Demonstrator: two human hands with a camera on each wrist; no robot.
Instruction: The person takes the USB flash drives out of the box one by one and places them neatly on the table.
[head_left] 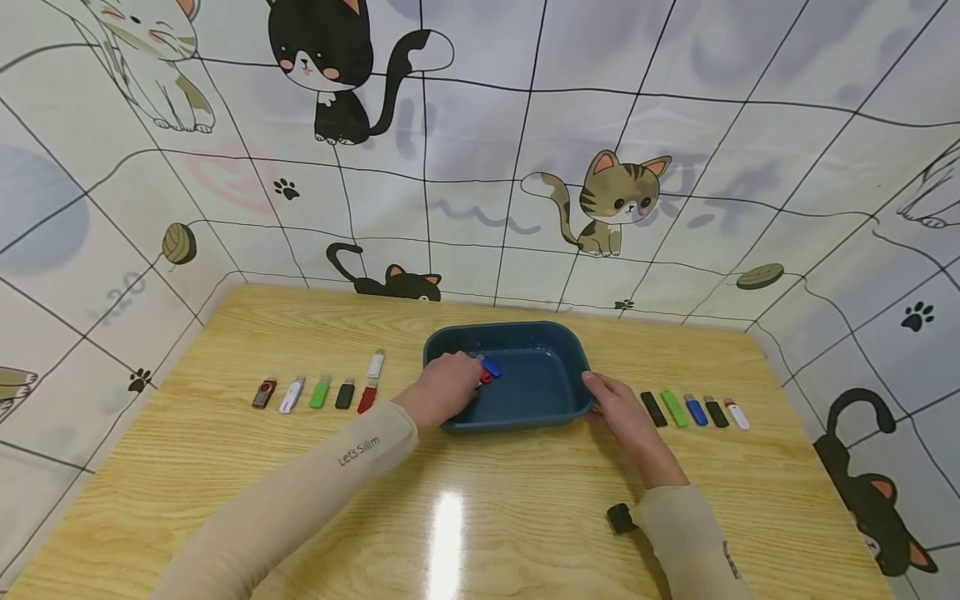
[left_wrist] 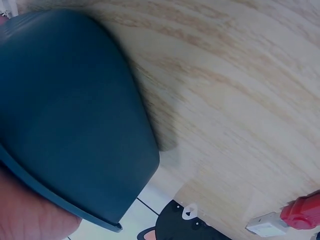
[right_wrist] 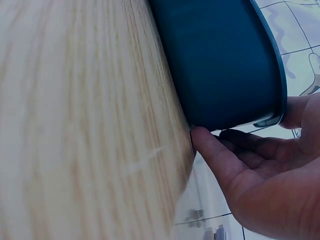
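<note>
A dark blue plastic bin [head_left: 525,417] stands on the wooden table. My left hand [head_left: 450,385] reaches over its left end, fingers down inside and mostly hidden. Beside those fingers lie a blue USB stick [head_left: 491,367] and a red USB stick [head_left: 485,377]; whether the hand pinches one is hidden. In the left wrist view, part of this hand [left_wrist: 32,212] shows at the bin's rim. My right hand [head_left: 618,408] grips the bin's right end. In the right wrist view, the right hand [right_wrist: 270,185] has its thumb at the rim and a fingertip at the lower edge.
Left of the bin are dark red [head_left: 264,393], white [head_left: 292,395], green [head_left: 320,392], black [head_left: 345,394] and red [head_left: 367,398] USB sticks, with another white one [head_left: 377,364] behind. Several more, including a green one [head_left: 674,409], line up rightward. A cat-patterned sheet [head_left: 480,200] surrounds the table.
</note>
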